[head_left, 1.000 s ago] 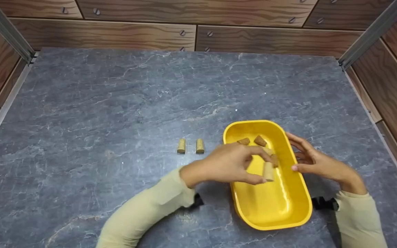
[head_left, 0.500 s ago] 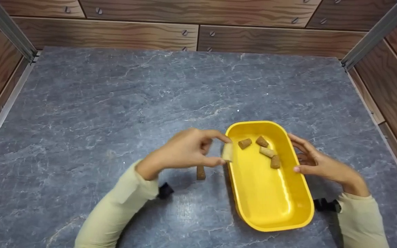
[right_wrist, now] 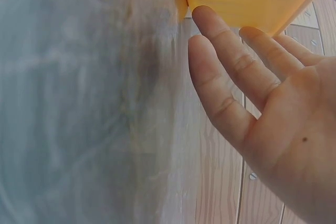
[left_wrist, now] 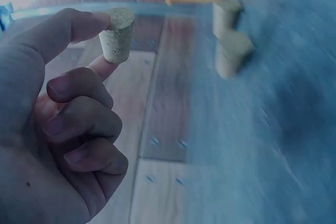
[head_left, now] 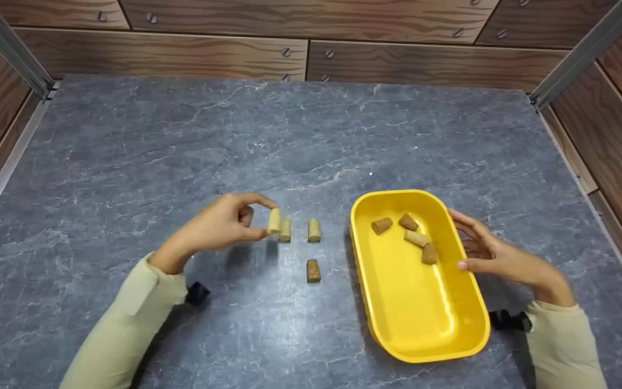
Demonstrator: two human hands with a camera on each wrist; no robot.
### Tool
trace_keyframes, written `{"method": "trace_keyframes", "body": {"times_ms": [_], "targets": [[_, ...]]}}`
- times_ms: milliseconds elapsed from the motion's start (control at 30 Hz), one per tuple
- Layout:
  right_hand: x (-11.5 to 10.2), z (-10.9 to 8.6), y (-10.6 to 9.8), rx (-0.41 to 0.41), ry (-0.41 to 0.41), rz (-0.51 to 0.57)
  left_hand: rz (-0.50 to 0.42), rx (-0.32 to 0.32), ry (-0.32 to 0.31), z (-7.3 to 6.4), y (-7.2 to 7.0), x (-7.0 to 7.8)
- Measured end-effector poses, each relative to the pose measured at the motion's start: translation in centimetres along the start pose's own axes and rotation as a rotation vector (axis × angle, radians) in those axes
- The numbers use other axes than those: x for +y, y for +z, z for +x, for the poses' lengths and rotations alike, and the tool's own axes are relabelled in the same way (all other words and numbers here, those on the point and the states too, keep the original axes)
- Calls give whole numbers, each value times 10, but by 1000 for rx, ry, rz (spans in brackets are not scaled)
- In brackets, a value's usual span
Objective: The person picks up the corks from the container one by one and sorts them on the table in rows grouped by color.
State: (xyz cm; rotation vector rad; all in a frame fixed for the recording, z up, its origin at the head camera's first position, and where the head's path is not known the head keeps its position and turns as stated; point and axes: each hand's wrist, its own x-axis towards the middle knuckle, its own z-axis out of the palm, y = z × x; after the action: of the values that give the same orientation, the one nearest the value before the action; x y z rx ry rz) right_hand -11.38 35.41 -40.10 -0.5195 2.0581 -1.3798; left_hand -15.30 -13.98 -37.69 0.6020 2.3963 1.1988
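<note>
Thumb and index finger of my left hand (head_left: 222,224) pinch a pale tapered cork stopper (head_left: 275,220); in the left wrist view the cork (left_wrist: 116,38) is held at its ends, the other fingers curled below. Just beside it stands a pale cork (head_left: 286,231) on the table, with another pale cork (head_left: 313,230) to its right and a brown cork (head_left: 313,271) nearer me. My right hand (head_left: 497,262) rests against the right side of a yellow tub (head_left: 419,356), thumb tip on the rim. In the right wrist view its extended fingers (right_wrist: 228,48) lie along the outer wall.
Inside the tub lie several corks, among them a brown cork (head_left: 382,225) and a pale cork (head_left: 416,238). The grey marbled table (head_left: 208,135) is bounded by wood-patterned panels (head_left: 170,54) at the back and sides, with metal posts (head_left: 586,54) at the corners.
My left hand has carried the pale cork out from over the tub, leftward to beside the two pale corks on the table. The right hand and tub have stayed in place.
</note>
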Motion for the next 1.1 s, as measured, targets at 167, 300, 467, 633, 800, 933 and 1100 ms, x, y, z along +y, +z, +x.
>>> {"method": "trace_keyframes", "body": {"times_ms": [167,300,467,633,800,933,1100], "targets": [[1,0,1,7,9,-1,3,-18,-48,1,-3,-16],[1,-1,1,15,19,0,66,-51,-93,7,-2,-21],[1,-1,1,14,14,-2,119,-102,-140,15,0,-25],[0,-1,1,-3,12,10,115,-115,-166,16,1,-28],[0,0,1,-10,10,22,113,-110,-185,17,0,-33],[0,0,1,-3,7,18,109,-110,-187,17,0,-39],[0,-1,1,-4,2,19,81,-118,-195,19,-1,-45]]}}
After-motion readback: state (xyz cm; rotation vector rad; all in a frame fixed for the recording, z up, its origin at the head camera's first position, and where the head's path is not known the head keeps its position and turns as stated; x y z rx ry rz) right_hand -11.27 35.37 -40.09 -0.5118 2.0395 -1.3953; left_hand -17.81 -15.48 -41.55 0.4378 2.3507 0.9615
